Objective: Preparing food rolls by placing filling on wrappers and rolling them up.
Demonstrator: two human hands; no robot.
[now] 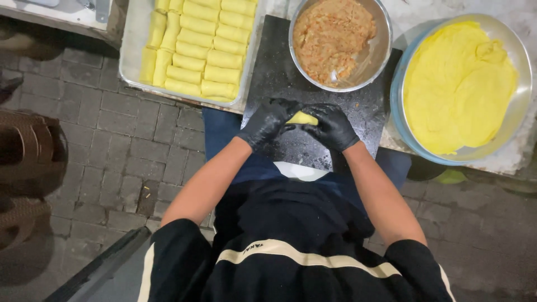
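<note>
Head view: left hand (267,121) and right hand (331,126), black-gloved, each had its grip closed on a yellow roll (302,118) on the dark board (279,72). Filling bowl (341,42) at 12, wrapper stack (458,86) at 2, tray of rolls (196,47) at 10. Best rolled tight, with even pressure and ends tucked in.

both hands wore matt black gloves (268,120), rubbery and faintly creased. the board (274,72) was dull black with pale scuffs. the bowl (380,53) and tray (134,45) were brushed metal with a soft shine. the crepes (456,89) looked smooth and matt yellow. the floor (128,145) was rough grey brick.
</note>
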